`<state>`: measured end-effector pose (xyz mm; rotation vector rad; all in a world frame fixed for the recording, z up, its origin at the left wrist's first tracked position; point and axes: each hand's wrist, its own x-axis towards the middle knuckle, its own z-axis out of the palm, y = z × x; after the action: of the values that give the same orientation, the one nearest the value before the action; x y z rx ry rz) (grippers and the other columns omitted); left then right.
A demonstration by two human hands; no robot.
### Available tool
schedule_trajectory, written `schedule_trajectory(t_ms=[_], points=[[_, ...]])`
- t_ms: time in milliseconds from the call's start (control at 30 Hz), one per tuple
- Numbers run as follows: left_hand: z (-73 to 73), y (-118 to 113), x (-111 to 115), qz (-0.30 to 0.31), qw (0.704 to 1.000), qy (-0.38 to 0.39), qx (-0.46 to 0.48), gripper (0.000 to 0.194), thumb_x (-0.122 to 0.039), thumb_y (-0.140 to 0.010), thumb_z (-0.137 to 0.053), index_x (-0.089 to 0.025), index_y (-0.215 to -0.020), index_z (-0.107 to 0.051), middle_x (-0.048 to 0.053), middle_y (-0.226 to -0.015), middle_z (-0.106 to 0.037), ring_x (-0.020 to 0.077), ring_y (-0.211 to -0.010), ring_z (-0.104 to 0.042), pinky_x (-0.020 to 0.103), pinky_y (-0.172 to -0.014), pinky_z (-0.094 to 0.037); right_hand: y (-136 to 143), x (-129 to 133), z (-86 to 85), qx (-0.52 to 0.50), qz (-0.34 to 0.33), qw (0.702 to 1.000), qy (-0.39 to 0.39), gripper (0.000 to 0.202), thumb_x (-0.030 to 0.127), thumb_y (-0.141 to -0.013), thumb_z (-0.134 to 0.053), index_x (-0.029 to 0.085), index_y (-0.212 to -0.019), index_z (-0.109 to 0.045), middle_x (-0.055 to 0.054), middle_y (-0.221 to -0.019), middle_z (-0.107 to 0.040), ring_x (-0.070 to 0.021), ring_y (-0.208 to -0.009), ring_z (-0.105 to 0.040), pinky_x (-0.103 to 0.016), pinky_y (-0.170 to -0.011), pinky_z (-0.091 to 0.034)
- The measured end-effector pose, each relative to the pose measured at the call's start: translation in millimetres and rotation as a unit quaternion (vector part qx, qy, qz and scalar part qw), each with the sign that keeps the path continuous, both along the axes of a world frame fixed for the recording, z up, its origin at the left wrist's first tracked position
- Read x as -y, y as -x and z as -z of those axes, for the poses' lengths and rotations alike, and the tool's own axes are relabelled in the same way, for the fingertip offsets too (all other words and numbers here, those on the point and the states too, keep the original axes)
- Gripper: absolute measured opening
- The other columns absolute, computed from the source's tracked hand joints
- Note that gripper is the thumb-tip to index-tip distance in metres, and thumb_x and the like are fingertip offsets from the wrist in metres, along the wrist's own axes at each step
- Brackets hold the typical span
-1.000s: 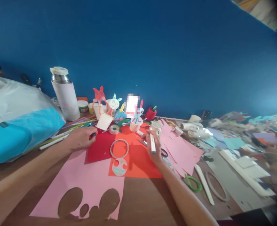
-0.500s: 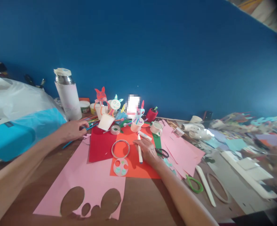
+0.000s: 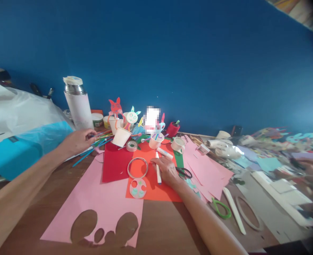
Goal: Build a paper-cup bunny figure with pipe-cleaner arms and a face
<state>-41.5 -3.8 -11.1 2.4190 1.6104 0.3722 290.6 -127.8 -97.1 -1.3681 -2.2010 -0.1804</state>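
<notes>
I see right hand (image 3: pixel 169 170) gripping white marker (image 3: pixel 158 173); left hand (image 3: pixel 78 141) curled, can't tell if holding anything. Pink disc (image 3: pixel 138 188) already patched; ring (image 3: pixel 128 168) looks plain, unattached.

The hands (image 3: pixel 168 172) are bare, as are the wrists (image 3: pixel 179 188) and the slim, tapering forearms (image 3: pixel 206 220).

Taking the ring (image 3: pixel 128 168) as the dial's centre, the disc (image 3: pixel 138 187) lies at 6 o'clock, the cut sheet (image 3: pixel 111 203) between 7 and 8, the cup (image 3: pixel 155 143) at 1, the mug (image 3: pixel 177 145) at 2. The right hand (image 3: pixel 167 170), around the marker (image 3: pixel 158 171), rests at 3, scissors (image 3: pixel 190 173) beyond; the left hand (image 3: pixel 78 141) is near 10, before the flask (image 3: pixel 79 110).
</notes>
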Motion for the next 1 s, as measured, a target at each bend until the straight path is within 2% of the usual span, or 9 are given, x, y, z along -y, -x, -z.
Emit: schedule_trajectory(t_ms=[133, 200, 267, 367, 533, 767, 867, 1000], points=[[15.4, -0.8, -5.2, -0.007, 1.0, -0.007, 0.005, 0.041, -0.042, -0.079, -0.038, -0.013, -0.101, -0.056, 0.004, -0.086, -0.062, 0.017, -0.075, -0.054, 0.023, -0.063, -0.037, 1.6, 0.7, -1.3, -0.008, 0.002, 1.0, -0.001, 0.02, 0.016, -0.084, -0.044, 0.019, -0.099, -0.057, -0.006, -0.076, -0.061, -0.0174, -0.072, -0.055, -0.029, -0.07, -0.038], [25.7, -3.7, -6.6, 0.022, 0.999, -0.016, 0.02, 0.04, -0.041, -0.08, -0.037, -0.013, -0.101, -0.056, 0.006, -0.097, -0.062, 0.0177, -0.08, -0.054, 0.025, -0.069, -0.039, 1.9, 1.0, -1.6, -0.005, 0.004, 1.0, 0.0, 0.02, 0.016, -0.083, -0.045, 0.019, -0.099, -0.057, -0.006, -0.076, -0.06, -0.0176, -0.071, -0.055, -0.029, -0.069, -0.038], [34.6, -7.6, -6.6, 0.058, 0.997, -0.039, 0.033, 0.04, -0.039, -0.082, -0.036, -0.012, -0.103, -0.056, 0.009, -0.112, -0.056, 0.0199, -0.094, -0.053, 0.027, -0.08, -0.038, 1.8, 1.3, -1.7, 0.002, 0.006, 1.0, 0.002, 0.02, 0.016, -0.083, -0.045, 0.019, -0.1, -0.057, -0.006, -0.075, -0.06, -0.0179, -0.071, -0.054, -0.028, -0.067, -0.038], [42.8, -13.4, -4.8, 0.085, 0.994, -0.063, 0.032, 0.041, -0.038, -0.083, -0.034, -0.011, -0.106, -0.056, 0.011, -0.116, -0.054, 0.0211, -0.107, -0.046, 0.03, -0.092, -0.032, 1.4, 1.4, -1.4, 0.008, 0.008, 1.0, 0.0, 0.021, 0.017, -0.084, -0.045, 0.019, -0.101, -0.056, -0.006, -0.074, -0.059, -0.0182, -0.071, -0.054, -0.028, -0.065, -0.038], [48.7, -18.9, -2.8, 0.124, 0.99, -0.072, -0.002, 0.041, -0.035, -0.086, -0.027, -0.012, -0.109, -0.053, 0.01, -0.114, -0.053, 0.0184, -0.106, -0.045, 0.029, -0.093, -0.032, 1.4, 2.2, -2.1, 0.028, 0.011, 1.0, 0.005, 0.023, 0.016, -0.084, -0.043, 0.019, -0.104, -0.055, -0.006, -0.074, -0.058, -0.0177, -0.071, -0.052, -0.028, -0.066, -0.037], [57.9, -21.8, -3.9, 0.133, 0.985, -0.101, -0.045, 0.043, -0.035, -0.085, -0.031, -0.009, -0.116, -0.047, 0.014, -0.117, -0.051, 0.0228, -0.109, -0.043, 0.033, -0.093, -0.03, 2.4, 4.2, -6.2, 0.048, 0.015, 0.999, 0.01, 0.026, 0.016, -0.085, -0.043, 0.02, -0.108, -0.054, -0.005, -0.074, -0.055, -0.0178, -0.072, -0.05, -0.027, -0.065, -0.036], [56.2, -23.8, -1.0, 0.119, 0.988, -0.089, -0.036, 0.039, -0.035, -0.083, -0.035, -0.012, -0.111, -0.048, 0.012, -0.112, -0.054, 0.0221, -0.102, -0.047, 0.031, -0.086, -0.034, 3.0, 3.9, -6.0, 0.045, 0.013, 0.999, 0.004, 0.025, 0.018, -0.085, -0.044, 0.02, -0.108, -0.053, -0.006, -0.076, -0.056, -0.018, -0.074, -0.051, -0.027, -0.067, -0.037], [46.8, -27.5, 6.1, 0.107, 0.991, -0.07, -0.03, 0.033, -0.033, -0.082, -0.035, -0.015, -0.105, -0.05, 0.009, -0.106, -0.056, 0.0202, -0.096, -0.049, 0.029, -0.084, -0.035, 3.7, 4.5, -7.3, 0.054, 0.011, 0.999, 0.0, 0.024, 0.018, -0.085, -0.045, 0.02, -0.107, -0.054, -0.005, -0.074, -0.055, -0.0179, -0.074, -0.051, -0.028, -0.067, -0.036]])
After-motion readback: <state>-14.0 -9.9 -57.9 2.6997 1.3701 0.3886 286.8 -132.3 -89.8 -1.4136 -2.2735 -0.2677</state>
